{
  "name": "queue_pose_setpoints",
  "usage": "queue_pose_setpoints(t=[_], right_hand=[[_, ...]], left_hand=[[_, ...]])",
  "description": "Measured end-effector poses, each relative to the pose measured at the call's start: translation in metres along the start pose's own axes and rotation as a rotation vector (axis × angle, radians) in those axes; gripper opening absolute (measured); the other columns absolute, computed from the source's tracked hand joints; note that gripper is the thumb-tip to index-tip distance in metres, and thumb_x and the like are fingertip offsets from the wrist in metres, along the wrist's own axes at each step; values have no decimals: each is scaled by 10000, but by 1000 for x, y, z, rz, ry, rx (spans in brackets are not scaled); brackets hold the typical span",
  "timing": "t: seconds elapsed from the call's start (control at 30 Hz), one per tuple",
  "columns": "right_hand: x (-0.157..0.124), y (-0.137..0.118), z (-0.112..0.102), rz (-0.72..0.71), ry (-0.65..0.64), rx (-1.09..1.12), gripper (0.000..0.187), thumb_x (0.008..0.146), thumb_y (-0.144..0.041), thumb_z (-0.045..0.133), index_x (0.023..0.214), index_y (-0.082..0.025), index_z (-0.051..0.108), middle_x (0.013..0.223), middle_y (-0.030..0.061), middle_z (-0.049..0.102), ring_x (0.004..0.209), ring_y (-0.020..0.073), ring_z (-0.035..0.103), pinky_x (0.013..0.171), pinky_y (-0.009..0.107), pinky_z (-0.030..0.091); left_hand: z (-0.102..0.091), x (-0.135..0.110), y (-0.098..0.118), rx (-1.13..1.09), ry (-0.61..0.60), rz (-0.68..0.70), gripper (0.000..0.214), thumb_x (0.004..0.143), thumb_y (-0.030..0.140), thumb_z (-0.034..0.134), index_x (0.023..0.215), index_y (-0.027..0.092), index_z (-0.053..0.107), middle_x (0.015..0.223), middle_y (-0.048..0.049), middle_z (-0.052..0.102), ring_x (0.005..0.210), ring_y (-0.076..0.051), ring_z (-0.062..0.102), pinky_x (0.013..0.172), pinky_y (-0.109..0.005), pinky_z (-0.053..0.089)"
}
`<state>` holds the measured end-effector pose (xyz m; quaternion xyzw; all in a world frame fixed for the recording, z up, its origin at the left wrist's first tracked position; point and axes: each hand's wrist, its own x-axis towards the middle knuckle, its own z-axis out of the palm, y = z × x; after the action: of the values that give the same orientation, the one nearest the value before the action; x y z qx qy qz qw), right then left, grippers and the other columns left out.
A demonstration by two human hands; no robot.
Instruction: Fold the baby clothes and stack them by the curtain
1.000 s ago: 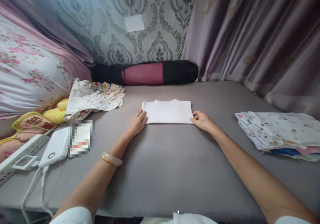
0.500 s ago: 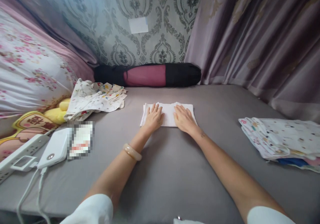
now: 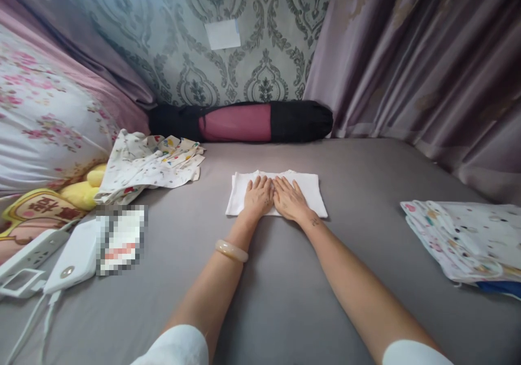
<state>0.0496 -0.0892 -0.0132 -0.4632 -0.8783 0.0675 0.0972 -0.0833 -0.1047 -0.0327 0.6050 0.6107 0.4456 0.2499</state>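
A folded white cloth (image 3: 311, 194) lies flat on the grey bed sheet (image 3: 277, 278) in the middle of the view. My left hand (image 3: 258, 197) rests palm down on the cloth's middle, fingers stretched out flat. Right beside it, touching, my right hand (image 3: 288, 199) also lies flat on the cloth with fingers extended. Neither hand holds anything. A pale bangle (image 3: 231, 250) circles my left wrist.
A loose patterned garment (image 3: 150, 164) lies at the left. A stack of folded patterned clothes (image 3: 464, 237) sits at the right. A black-and-pink roll (image 3: 240, 121) lies against the wall. A white power bank (image 3: 69, 256), power strip (image 3: 24, 254) and floral pillow (image 3: 44, 115) are far left; curtain (image 3: 427, 66) at right.
My hands left the cloth's left and right edges and came together on its middle, now side by side and flat. The cloth looks narrower than a second ago.
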Motion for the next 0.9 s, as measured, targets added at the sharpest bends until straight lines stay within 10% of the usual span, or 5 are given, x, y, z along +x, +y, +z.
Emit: queue_pose_setpoints(t=[0.9], right_hand=[[13, 3, 3, 37, 61, 37, 553, 980, -269, 251, 1488, -100, 386, 1554, 116, 360, 1463, 251, 248, 1199, 485, 102]], left_hand=[[-4, 8, 2, 60, -40, 14, 307, 874, 213, 560, 1175, 245, 617, 1472, -106, 491, 1485, -279, 215, 1209, -487, -41]])
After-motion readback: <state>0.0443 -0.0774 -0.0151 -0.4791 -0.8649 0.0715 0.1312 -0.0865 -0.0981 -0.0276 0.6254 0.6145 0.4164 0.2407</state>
